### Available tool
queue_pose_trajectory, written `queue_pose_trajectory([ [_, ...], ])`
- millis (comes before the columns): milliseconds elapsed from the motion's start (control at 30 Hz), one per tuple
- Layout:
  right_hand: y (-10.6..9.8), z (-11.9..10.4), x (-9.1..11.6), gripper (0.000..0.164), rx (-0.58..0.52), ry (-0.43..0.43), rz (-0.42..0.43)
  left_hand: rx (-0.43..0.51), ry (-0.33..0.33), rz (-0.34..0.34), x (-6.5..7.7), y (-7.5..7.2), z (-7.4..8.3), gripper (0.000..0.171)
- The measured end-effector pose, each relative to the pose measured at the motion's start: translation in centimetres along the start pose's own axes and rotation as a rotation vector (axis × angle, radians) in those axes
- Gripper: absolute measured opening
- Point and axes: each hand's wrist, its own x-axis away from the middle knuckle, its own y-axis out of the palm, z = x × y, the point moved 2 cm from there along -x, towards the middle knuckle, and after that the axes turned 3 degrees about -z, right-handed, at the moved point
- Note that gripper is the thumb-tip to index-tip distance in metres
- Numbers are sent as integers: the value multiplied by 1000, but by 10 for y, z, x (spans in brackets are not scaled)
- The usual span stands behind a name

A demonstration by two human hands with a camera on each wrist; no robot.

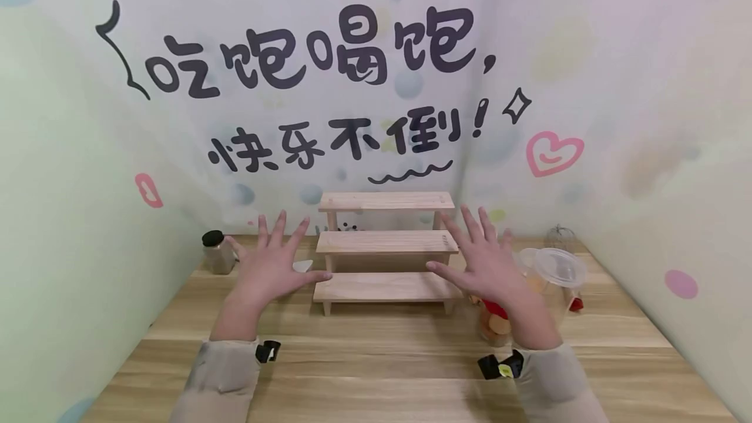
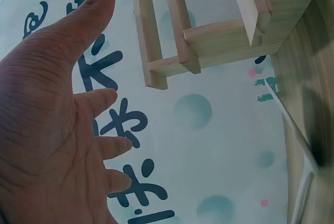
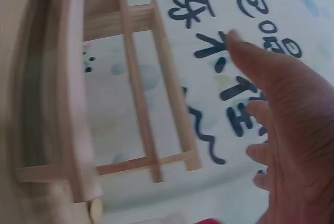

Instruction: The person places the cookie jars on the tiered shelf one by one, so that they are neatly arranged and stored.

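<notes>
Your left hand point(image 1: 271, 271) and right hand point(image 1: 485, 265) hover with fingers spread wide, holding nothing, one at each end of the three-step wooden rack point(image 1: 386, 248) at the table's point(image 1: 376, 371) far middle. Open wood lies near you; jars point(image 1: 552, 276) crowd the right end.

Left hand point(image 1: 271, 269) and right hand point(image 1: 484, 258) raised side by side, palms down, fingers straight and spread, gripping nothing; sleeved forearms reaching forward.
</notes>
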Motion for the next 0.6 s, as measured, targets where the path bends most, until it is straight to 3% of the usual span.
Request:
queue_pose_trajectory([
  [100, -20, 0, 7, 89, -130, -57, -5, 116, 28, -12, -3, 4, 0, 114],
  [267, -63, 21, 32, 69, -302, -97, 68, 516, 68, -25, -19, 30, 0, 101],
  [433, -89, 56, 59, 65, -352, 43, 62, 797, 30, -40, -33, 64, -2, 96],
  [600, -90, 93, 77, 77, -395, 163, -65, 885, 17, -83, -40, 79, 3, 101],
])
